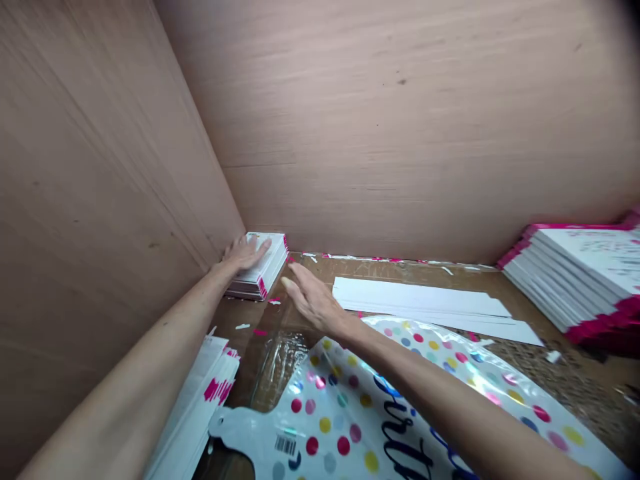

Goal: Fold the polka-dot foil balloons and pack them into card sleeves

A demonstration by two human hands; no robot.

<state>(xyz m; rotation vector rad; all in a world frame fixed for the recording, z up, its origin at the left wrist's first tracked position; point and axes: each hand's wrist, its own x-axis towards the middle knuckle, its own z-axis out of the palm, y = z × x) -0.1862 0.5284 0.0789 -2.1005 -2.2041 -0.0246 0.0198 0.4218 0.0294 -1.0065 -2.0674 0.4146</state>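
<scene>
A small stack of white cards with pink edges [273,268] sits in the corner between two wooden panels. My left hand [243,255] lies on top of this stack with its fingers stretched out. Just right of the stack, my right hand [313,297] is held over the brown surface, thumb and fingers apart, with nothing in it. Below my right forearm lies a flat foil balloon [325,427] with coloured dots, dark lettering and a barcode near its tail.
Wooden panels rise at the left [100,167] and back [400,133]. White card strips [415,297] lie in front of the back panel. A tall pink-and-white stack [575,280] stands at right, another white stack [195,407] at lower left. Paper scraps litter the taped cardboard [270,363].
</scene>
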